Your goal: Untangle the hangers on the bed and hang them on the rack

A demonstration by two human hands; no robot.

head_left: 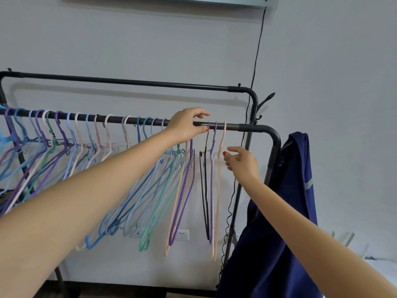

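Observation:
A black metal rack has a near rail (247, 127) loaded with several pastel hangers in purple, blue, green and pink (150, 203). My left hand (187, 125) is curled over that rail, thumb below and fingers on top, covering the hooks of a pink hanger (174, 203) and a purple hanger (184, 190). To its right hang a black hanger (205, 190), a purple hanger (211, 190) and a pink hanger (219, 190). My right hand (241, 161) hovers with spread fingers just right of the pink one's neck, holding nothing. The bed is out of view.
A second, higher rail (129, 81) runs behind. A dark blue garment (279, 222) hangs off the rack's right end post. A black cable (256, 61) drops down the wall, with wall sockets (182, 235) below.

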